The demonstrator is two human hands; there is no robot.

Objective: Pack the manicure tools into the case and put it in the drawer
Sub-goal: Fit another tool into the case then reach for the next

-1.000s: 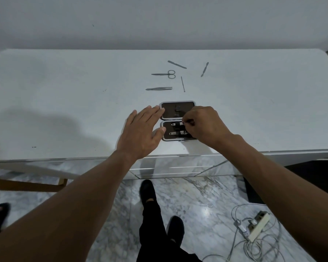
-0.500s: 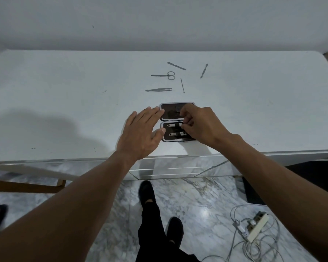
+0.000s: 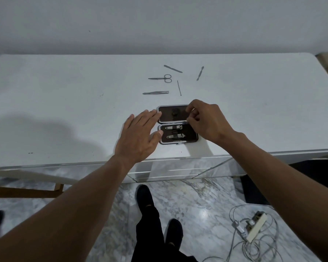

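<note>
Currently the case lies open on the table, with two nail clippers in its near half. The left hand lies flat, fingers straight, touching the case's left edge. The right hand curls over its right side; whether it pinches anything, I cannot tell. Beyond the case lie scissors and tweezers.

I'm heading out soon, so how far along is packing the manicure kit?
Done: two clippers sit in the open case. In hand: the left hand lies flat at its left edge; the right hand curls over its right side, contents unclear. Left: scissors, tweezers, file, pusher and pick lie loose on the table; then closing the case and stowing it in the drawer.
</note>
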